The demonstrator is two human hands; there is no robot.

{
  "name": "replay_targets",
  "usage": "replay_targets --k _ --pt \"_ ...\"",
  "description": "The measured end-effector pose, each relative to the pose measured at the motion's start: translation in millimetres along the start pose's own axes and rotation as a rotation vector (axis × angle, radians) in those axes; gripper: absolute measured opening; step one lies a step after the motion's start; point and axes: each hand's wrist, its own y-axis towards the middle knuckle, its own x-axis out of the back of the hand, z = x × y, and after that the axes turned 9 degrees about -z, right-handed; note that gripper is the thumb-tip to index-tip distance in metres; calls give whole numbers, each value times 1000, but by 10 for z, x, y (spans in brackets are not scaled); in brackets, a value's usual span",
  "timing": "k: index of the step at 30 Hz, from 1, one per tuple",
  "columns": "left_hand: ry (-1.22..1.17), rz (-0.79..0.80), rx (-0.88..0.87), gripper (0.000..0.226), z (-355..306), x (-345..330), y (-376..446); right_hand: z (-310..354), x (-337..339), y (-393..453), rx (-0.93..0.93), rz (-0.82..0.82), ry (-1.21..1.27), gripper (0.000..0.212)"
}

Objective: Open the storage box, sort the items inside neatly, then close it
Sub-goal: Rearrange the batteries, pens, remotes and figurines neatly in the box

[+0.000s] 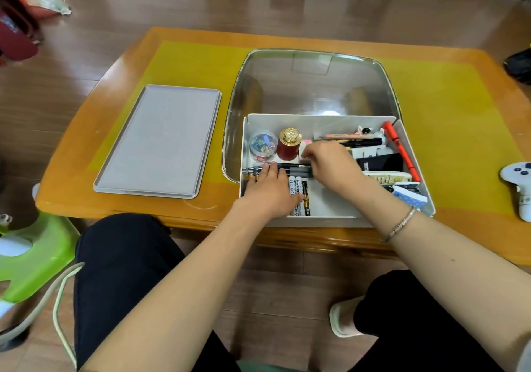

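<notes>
Two hands (268,190) press cylindrical batteries (298,196) inside rectangular white box (316,123).

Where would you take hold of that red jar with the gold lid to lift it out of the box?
Probably from straight above, by the gold lid. The red jar stands upright, with the clear tub of clips close on its left and the right hand on its right. Its sides are crowded; the knobbly lid stands free for the fingers.

Floor (143,12): glossy wood planks | worktop (86,170): orange wood, yellow mat | green stool (34,256): left of worktop
</notes>
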Motion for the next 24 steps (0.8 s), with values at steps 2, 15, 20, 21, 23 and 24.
replay_targets --k 2,15,20,21,23,24 --pt "12 -2 -13 80 -20 -2 36 -73 38 -29 -68 0 8 32" --pt "99 63 -5 75 -55 -32 116 -43 5 -88 -63 316 46 42" --pt "120 55 -7 76 -71 -55 127 -67 116 -132 -9 236 -6 39" --pt "127 49 -8 76 -68 -55 129 -76 159 -142 -9 203 -2 37" --pt "141 41 -10 77 -55 -58 133 -120 262 -150 -22 97 5 31" --pt "148 42 -11 77 -49 -62 134 -163 320 -152 -39 31 -3 29"
